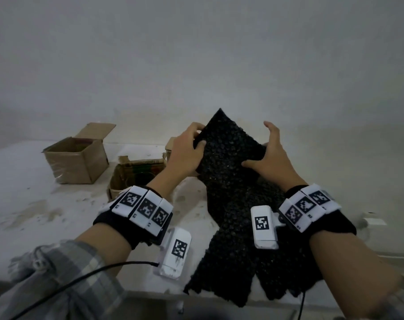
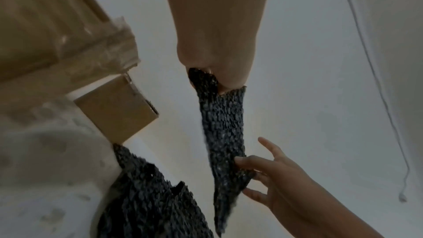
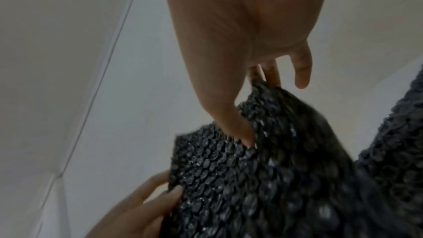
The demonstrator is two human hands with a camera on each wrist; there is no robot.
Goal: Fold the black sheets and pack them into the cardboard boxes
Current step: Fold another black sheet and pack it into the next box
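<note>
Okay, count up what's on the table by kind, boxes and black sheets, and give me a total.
Cardboard boxes: 3, an open box at left, a nearer box, and a third mostly hidden behind the left hand.
Black sheets: at least 1, a bubbly sheet held by both hands, right hand included; the layers below may be more.
Total: at least 4.

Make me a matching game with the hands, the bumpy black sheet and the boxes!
Things:
1. left hand
2. right hand
3. black sheet
4. far-left cardboard box
5. cardboard box by the left wrist

States:
A. stands alone on the table with one flap raised
B. thumb presses the sheet, fingers spread
C. held up at the top, the rest trailing onto the table
D. pinches the sheet's upper left edge
E. open, with something printed and colourful inside

Pairs: 1-D, 2-B, 3-C, 4-A, 5-E
</note>
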